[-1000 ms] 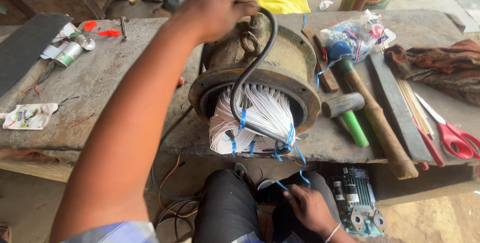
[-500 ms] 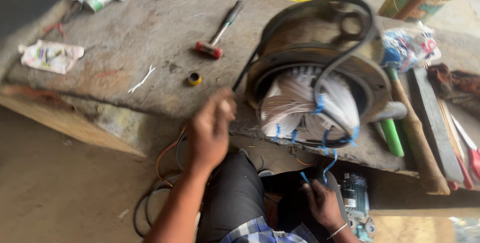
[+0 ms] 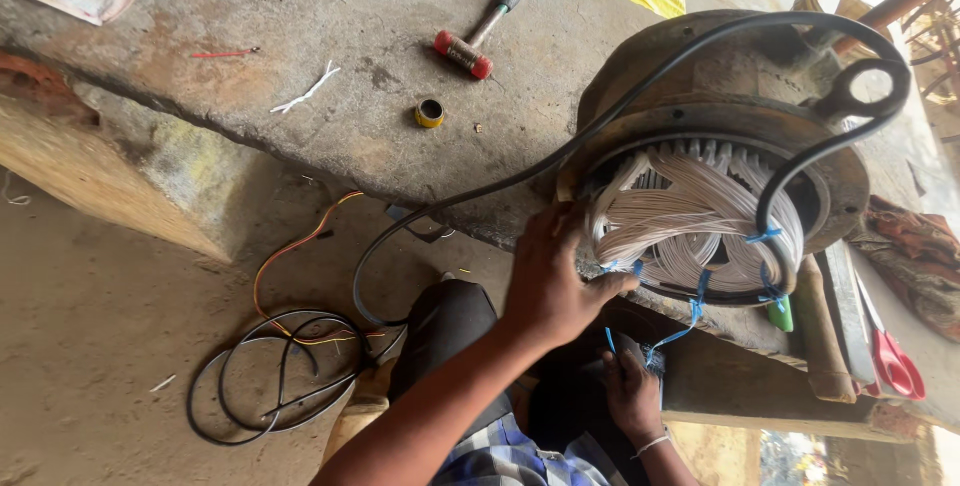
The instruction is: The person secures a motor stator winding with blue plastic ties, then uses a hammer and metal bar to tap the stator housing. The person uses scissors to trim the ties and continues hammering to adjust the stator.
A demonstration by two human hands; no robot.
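A big round motor housing (image 3: pixel 700 136) lies on its side at the edge of a stone bench (image 3: pixel 300 56), open end toward me. White winding coils (image 3: pixel 690 231) bulge out of it, bound with blue tie strings (image 3: pixel 700 291). My left hand (image 3: pixel 555 281) grips the lower left edge of the coils, fingertips pressed into the white wires. Below the bench edge, my right hand (image 3: pixel 630 386) pinches a loose end of blue string. A thick black cable (image 3: pixel 700 51) loops over the housing and hangs down toward the floor.
A small red-faced hammer (image 3: pixel 470 46) and a little tape roll (image 3: pixel 430 113) lie on the bench. A wooden-handled mallet (image 3: pixel 825 346), a green handle (image 3: pixel 780 314) and red scissors (image 3: pixel 890 361) sit at the right. Coiled wires (image 3: pixel 290 366) lie on the dirt floor.
My left hand came down off the top of the housing, swung below the bench edge, and now grips the coils' lower left. The view shifted left. My right hand stayed low.
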